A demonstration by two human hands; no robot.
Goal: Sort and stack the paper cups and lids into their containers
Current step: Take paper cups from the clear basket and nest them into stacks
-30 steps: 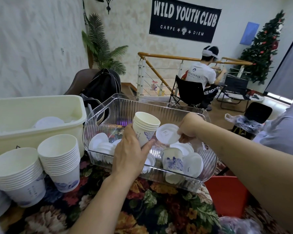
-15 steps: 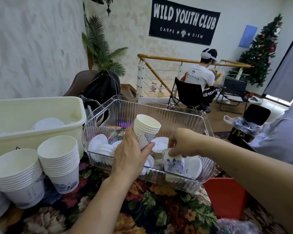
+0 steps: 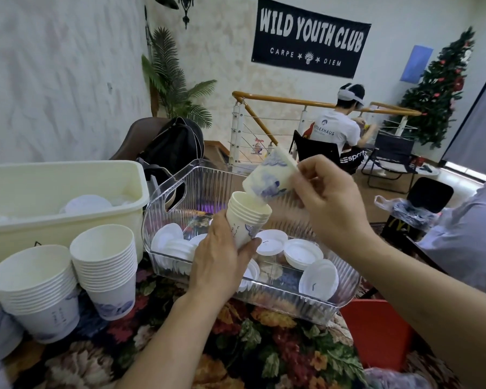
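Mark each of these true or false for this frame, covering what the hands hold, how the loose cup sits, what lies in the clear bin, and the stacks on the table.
1. The left hand grips a short stack of cups. True.
2. The right hand holds a lid. False: it holds a single cup.
3. The single cup is tilted, its base at the mouth of the held stack. True.
4. The clear bin holds only cups. False: white lids lie in it; no loose cup shows there.
5. Two taller cup stacks stand on the floral cloth, left of the clear bin. True.
6. The cream tub lies upside down. False: it stands upright, open at the top.
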